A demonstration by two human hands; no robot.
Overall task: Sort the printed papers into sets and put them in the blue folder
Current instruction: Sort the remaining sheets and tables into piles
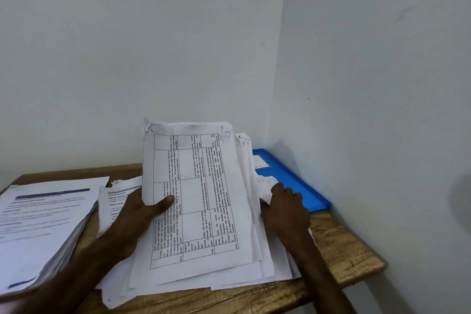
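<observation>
Wooden table (344, 250) set in a corner of pale walls, head view. Bundle of printed papers (198, 199): tilted up off the tabletop, top sheet a ruled table of text. Left hand (137, 214): thumb pressed across the top sheet, fingers hidden behind, gripping the bundle. Right hand (285, 209): fingers curled round the bundle's fanned right edges. Blue folder (293, 181): flat at the far right corner, partly behind the bundle. Thick paper stack (43, 224): table's left end.

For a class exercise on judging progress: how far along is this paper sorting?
Possibly done: one stack lies apart at the left. In hand: the left hand and right hand grip a loose bundle. Still to do: the folder by the wall looks shut, with nothing visibly filed.
</observation>
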